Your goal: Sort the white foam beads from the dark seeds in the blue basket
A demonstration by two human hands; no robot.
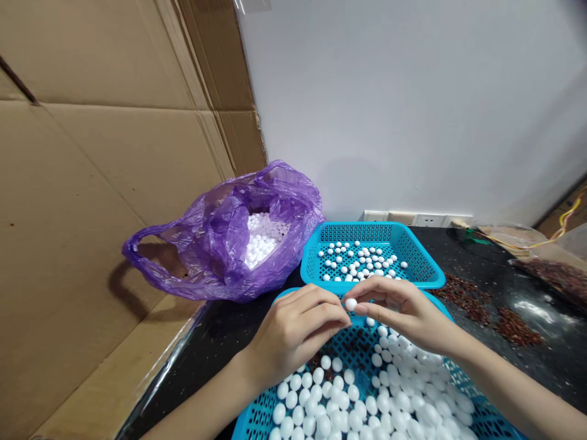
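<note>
My left hand (pixel 293 333) and my right hand (pixel 403 311) meet above the near blue basket (pixel 257 421). Between their fingertips sits one small white ball (pixel 351 304). Both hands pinch at it with fingers curled. The near basket holds several white balls (pixel 348 409) spread under my wrists. Just beyond my fingers stands a second blue basket (pixel 316 253) with several smaller white balls (pixel 360 260) on its mesh floor.
A purple plastic bag (pixel 220 244) full of white balls lies at the left against a cardboard wall (pixel 92 183). Dark reddish-brown bits (pixel 486 308) are scattered on the black tabletop at the right. A power strip (pixel 413 218) runs along the white wall.
</note>
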